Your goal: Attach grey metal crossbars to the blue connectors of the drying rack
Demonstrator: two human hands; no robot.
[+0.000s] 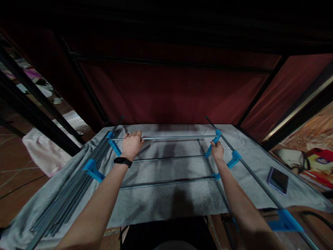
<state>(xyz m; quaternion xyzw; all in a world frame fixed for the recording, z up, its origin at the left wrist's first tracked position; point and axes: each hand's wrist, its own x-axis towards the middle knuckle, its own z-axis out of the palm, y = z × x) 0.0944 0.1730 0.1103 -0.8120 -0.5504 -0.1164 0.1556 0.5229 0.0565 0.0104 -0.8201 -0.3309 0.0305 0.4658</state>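
A frame of grey metal tubes and blue plastic connectors spans the cloth-covered surface. My left hand [132,144], with a black band on the wrist, is closed over the upper cross tube [179,137], near the left blue connector [113,144]. My right hand [217,150] is closed around the right blue connector [218,133], just below that tube's right end. Lower down, another blue connector [235,158] sits on the right long tube [256,178]. A blue connector [93,170] stands beside my left forearm. Two more cross tubes run below, partly hidden by my arms.
Several loose grey tubes [70,198] lie bundled at the left on the grey cloth [161,205]. A phone [278,180] rests at the right. A dark red fabric panel [169,90] in a black frame rises behind. A striped cloth [52,146] hangs at the left.
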